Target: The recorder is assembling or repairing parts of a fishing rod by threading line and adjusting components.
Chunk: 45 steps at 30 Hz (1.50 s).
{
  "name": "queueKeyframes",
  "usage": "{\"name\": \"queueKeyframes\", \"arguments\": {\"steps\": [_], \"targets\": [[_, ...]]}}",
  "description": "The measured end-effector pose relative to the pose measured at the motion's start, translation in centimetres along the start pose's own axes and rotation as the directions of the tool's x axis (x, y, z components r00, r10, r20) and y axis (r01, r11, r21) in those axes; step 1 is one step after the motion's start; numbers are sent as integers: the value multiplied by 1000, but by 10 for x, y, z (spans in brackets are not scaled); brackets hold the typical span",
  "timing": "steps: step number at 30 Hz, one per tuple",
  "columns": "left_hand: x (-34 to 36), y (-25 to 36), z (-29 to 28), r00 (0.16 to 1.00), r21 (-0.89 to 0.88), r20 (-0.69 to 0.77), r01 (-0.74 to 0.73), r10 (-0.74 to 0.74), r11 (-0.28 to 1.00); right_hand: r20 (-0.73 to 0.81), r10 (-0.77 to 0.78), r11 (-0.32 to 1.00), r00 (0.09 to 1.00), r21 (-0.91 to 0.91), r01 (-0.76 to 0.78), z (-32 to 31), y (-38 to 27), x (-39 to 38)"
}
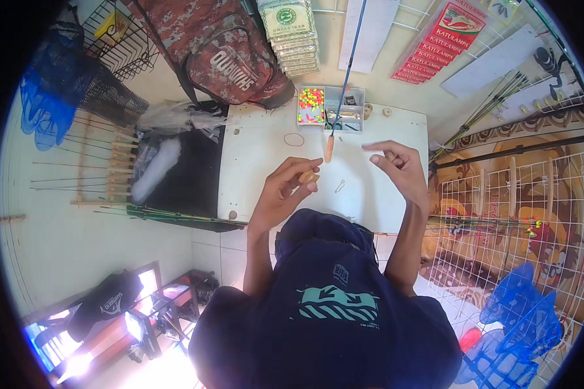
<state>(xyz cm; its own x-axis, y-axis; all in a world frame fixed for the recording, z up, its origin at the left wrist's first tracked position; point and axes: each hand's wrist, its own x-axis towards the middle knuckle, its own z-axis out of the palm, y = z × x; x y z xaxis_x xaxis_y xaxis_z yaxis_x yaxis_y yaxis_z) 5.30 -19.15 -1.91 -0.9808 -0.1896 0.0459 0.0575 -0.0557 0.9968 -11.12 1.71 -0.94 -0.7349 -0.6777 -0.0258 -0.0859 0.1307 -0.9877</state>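
My left hand (285,188) is closed, its fingers and thumb gripping a small tan piece (309,176) above the white table; its exact kind is too small to make out. To the right, my right hand (401,170) hovers with index finger and thumb apart, and I see nothing between them. Between my hands a thin blue fishing rod (347,71) stands with its cork handle (329,149) toward me. A thin brown ring (294,139) lies on the table beyond my left hand. Nearer me lies a small pale looped piece (339,186).
On the white table (253,149), an open compartment box (331,119) holds red and yellow floats (311,106) and small tackle. A camouflage bag (224,58) hangs at the back left. Wire racks (512,194) with rods line the right; blue nets (516,324) hang lower right.
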Motion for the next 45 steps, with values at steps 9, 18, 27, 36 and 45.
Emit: {"name": "queueKeyframes", "arguments": {"steps": [9,18,27,36,45], "targets": [[1,-5,0,996,-104,85,41,-32,994,-185,-120,984,975,-155,92,12,-7,12],[4,-5,12,999,-105,15,-38,40,994,-303,-253,963,919,-172,209,28,-13,29],[5,-12,15,966,-260,-212,-201,147,945,-288,-133,981,948,-176,84,78,42,-2],[11,-29,14,940,-106,-333,-111,70,988,65,-101,979,993,-174,111,87,18,-52],[4,-35,6,998,-236,-58,5,-19,972,68,-146,980,987,-123,154,52,-10,-33]]}}
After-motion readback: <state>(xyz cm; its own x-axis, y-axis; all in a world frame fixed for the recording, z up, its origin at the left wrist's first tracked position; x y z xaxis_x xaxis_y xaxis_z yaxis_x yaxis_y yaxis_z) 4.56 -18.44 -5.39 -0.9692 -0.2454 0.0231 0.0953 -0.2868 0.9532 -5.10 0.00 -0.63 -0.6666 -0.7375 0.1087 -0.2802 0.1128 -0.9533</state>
